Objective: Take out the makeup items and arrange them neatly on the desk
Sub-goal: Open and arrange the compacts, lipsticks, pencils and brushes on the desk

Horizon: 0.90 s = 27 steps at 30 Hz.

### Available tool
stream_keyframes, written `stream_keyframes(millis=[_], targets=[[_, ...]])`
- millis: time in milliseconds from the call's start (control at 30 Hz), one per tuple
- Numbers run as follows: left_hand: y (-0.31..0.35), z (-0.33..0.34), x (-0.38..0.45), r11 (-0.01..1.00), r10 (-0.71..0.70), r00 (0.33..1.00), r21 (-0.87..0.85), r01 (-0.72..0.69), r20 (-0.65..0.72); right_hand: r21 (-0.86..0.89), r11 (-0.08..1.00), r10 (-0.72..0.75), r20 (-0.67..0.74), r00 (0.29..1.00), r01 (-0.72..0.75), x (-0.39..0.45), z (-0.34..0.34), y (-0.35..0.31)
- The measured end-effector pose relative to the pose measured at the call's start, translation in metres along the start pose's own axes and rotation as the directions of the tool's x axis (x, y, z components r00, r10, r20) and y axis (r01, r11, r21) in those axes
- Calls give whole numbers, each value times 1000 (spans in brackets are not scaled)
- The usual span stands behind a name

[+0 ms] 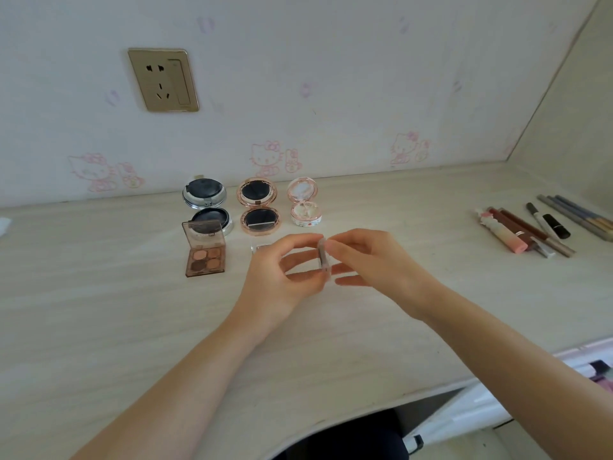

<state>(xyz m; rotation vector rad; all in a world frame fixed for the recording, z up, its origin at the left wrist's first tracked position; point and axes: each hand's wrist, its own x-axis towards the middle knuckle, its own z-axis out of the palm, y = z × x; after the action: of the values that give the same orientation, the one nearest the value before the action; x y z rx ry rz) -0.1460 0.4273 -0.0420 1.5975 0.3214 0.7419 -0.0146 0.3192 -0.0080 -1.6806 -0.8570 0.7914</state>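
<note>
Your left hand (pixel 288 270) and right hand (pixel 371 260) meet above the middle of the desk (pixel 99 310). Between them you hold a small clear case (pixel 323 258), upright and edge-on to the camera. Left thumb and fingers are curled and pinch its left side; right fingertips pinch its top edge, the remaining right fingers loosely extended. Contents of the case: cannot tell.

Far of your hands, a row of three open round compacts: silver compact (pixel 207 207) left, rose-gold compact (pixel 258 205) centre, small pink compact (pixel 304 204) right. Just near the silver one, an open four-pan eyeshadow palette (pixel 205 252). Well apart on the right of the desk, a group of lip tubes and pencils (pixel 544 227) lying side by side. Wall socket (pixel 163 79) at far left.
</note>
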Motion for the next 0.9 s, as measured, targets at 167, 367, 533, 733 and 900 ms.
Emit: stream_keyframes(millis=[167,367,533,733,900], targets=[[-1,3,-3,985,91,996,149,-92,12,110,993,44,21,999,-46,0,3,0],[0,2,-3,978,134,991,163,-131,-4,217,975,49,47,998,-58,0,2,-4],[-1,1,-1,987,131,991,90,-130,1,250,965,59,74,996,-76,2,0,-4],[0,-1,1,996,4,999,-93,-8,-51,-122,977,-186,-95,978,174,2,-1,1],[2,0,3,952,-170,983,-268,145,-72,-261,907,-353,-43,935,330,2,-3,4]])
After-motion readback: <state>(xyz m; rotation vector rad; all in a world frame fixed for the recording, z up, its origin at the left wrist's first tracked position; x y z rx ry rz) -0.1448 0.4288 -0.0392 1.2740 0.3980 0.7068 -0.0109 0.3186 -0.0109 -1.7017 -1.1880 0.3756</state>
